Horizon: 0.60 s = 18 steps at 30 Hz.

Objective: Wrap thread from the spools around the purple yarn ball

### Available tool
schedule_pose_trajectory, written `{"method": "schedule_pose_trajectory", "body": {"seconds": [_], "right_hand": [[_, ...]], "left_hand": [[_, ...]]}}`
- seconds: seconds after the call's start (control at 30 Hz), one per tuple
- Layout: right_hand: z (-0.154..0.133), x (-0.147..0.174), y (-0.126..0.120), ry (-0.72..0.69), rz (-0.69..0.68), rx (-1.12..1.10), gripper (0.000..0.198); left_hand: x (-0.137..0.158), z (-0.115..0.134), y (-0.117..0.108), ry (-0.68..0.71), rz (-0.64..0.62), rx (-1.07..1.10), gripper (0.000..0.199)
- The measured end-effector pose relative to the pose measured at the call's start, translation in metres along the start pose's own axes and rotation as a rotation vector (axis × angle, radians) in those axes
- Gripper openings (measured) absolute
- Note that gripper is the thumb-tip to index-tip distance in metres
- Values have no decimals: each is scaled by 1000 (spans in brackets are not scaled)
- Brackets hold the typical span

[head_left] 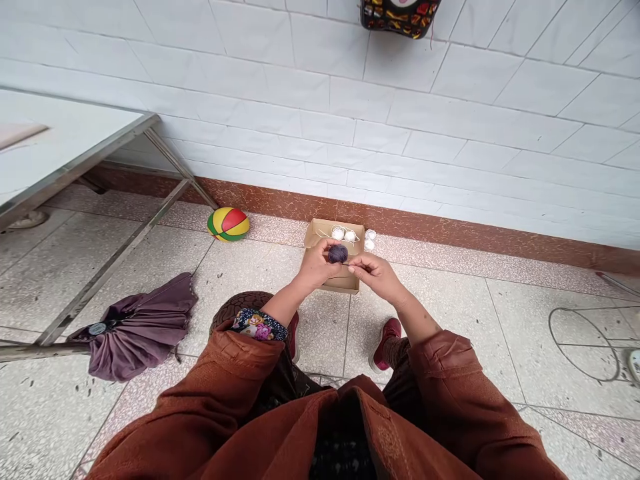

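Yarn, dark purple and wound into a small round ball [339,254], sits in the person's left hand [319,263], whose thumb and fingers curl around it from the side. Close by, the right hand [376,273] has its thumb and forefinger pressed together at the near right of the ball; whether a strand is pinched there is too fine to tell. From this view, both hands appear in front of an open cardboard box [313,233] on the floor [430,287]. Two white balls [350,236] show at the far end of the box, with pale strands around them, and two more white pieces [370,235] lie just outside its right edge. Nearer the wearer, red shoes [387,340] stand on the speckled tiles beneath rust-brown sleeves [220,373]. To the left, a yellow, red and green ball [229,224] rests near the skirting, and a purple umbrella [145,320] lies loosely gathered beside a metal-framed, white-topped counter [75,130]. Far right is a round wire frame [583,343]. White wall tiles [310,100] rise behind, with a dark, patterned object [400,23] cut off at the top.
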State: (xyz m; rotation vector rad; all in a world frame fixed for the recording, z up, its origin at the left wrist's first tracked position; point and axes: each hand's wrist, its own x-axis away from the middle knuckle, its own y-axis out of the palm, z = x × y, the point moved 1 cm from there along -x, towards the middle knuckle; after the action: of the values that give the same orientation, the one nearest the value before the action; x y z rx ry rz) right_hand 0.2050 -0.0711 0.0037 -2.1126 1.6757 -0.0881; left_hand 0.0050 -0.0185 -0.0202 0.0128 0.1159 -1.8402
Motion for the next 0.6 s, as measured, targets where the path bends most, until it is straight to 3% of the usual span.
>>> {"method": "schedule_pose_trajectory", "body": {"seconds": [0.13, 0.23, 0.3, 0.47, 0.6], "right_hand": [[-3, -11, -13, 29, 118, -140, 34], [7, -23, -13, 67, 194, -158, 32], [19, -28, -9, 130, 196, -129, 29], [40, -23, 7, 280, 127, 44, 22], [32, -10, 13, 164, 13, 198, 18]], "left_hand": [[9, 4, 4, 62, -145, -95, 72], [16, 11, 5, 19, -355, 91, 94], [17, 14, 4, -23, -409, 243, 95], [8, 10, 1, -91, -260, 428, 60], [0, 3, -2, -151, -55, 433, 51]]}}
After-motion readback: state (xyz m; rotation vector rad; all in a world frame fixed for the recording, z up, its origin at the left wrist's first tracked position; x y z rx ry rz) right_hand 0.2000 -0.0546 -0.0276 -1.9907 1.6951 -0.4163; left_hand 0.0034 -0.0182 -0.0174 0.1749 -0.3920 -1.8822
